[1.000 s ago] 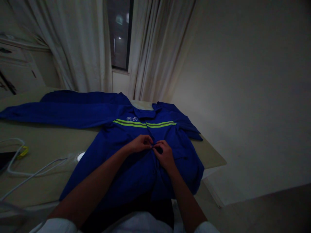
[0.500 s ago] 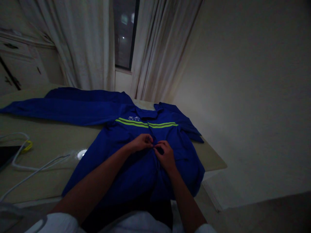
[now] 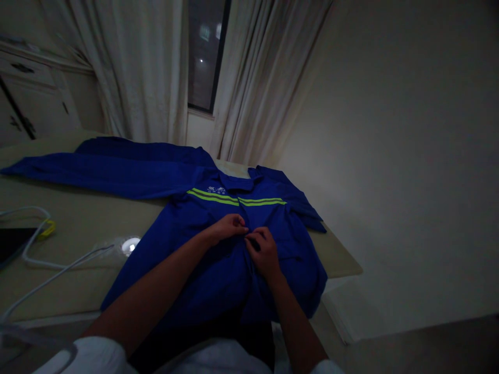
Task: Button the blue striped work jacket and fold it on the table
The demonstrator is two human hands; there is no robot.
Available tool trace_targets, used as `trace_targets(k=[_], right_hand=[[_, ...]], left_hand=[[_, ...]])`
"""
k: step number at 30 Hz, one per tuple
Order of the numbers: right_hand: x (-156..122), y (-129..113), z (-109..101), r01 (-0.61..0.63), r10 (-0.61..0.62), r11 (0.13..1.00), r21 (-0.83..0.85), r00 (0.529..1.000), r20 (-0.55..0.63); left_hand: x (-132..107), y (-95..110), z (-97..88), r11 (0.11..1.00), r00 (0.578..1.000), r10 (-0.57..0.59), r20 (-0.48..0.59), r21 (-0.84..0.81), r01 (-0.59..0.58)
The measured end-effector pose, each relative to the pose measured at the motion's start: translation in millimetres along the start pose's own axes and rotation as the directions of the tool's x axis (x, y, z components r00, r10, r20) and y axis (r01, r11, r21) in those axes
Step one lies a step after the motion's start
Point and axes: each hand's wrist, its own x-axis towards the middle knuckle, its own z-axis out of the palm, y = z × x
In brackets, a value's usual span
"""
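Note:
A royal-blue long-sleeved work jacket [image 3: 210, 270] lies face up and spread out, with neon yellow-green reflective stripes [image 3: 212, 197] across its chest. My left hand [image 3: 227, 229] and my right hand [image 3: 264, 252] meet at its front opening, just below the stripes. Each hand pinches the fabric edge there with its fingertips. My fingers hide any button or buttonhole between them. A dark gap shows beside my right fingers. The jacket's left-hand sleeve stretches out flat toward the left of the table.
The jacket lies on a beige table [image 3: 74, 228]. At its left stand a white cable [image 3: 47, 265], a yellow clip [image 3: 47, 227], a black flat device [image 3: 13, 243] and a clear plastic bag [image 3: 117, 249]. White curtains [image 3: 253, 88] and a dark window [image 3: 205, 57] stand behind.
The view has turned slightly left, so the window sits further right. My hands stay at the jacket's front opening, with my right hand shifted slightly lower.

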Motion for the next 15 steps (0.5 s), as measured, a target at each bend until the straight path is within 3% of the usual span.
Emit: trace_targets(k=[4,7,11,15], right_hand=[[5,6,-2,-0.127,0.125,0.977,0.169,0.992,0.021],[7,10,-1,-0.17,0.164,0.966,0.195,0.985,0.051],[4,8,2,-0.078,0.069,0.989,0.125,0.995,0.069],[1,3,3,-0.002,0.0,1.0,0.023,0.997,0.077]], left_hand=[[-1,-3,0.7,0.996,0.998,0.053,0.025,0.073,-0.055],[1,-6,2.9,0.985,0.994,0.112,0.018,0.129,-0.113],[6,-10,5.8,0.977,0.989,0.146,-0.02,0.161,-0.141],[8,-14,6.5,0.993,0.995,0.068,-0.066,0.096,-0.061]])
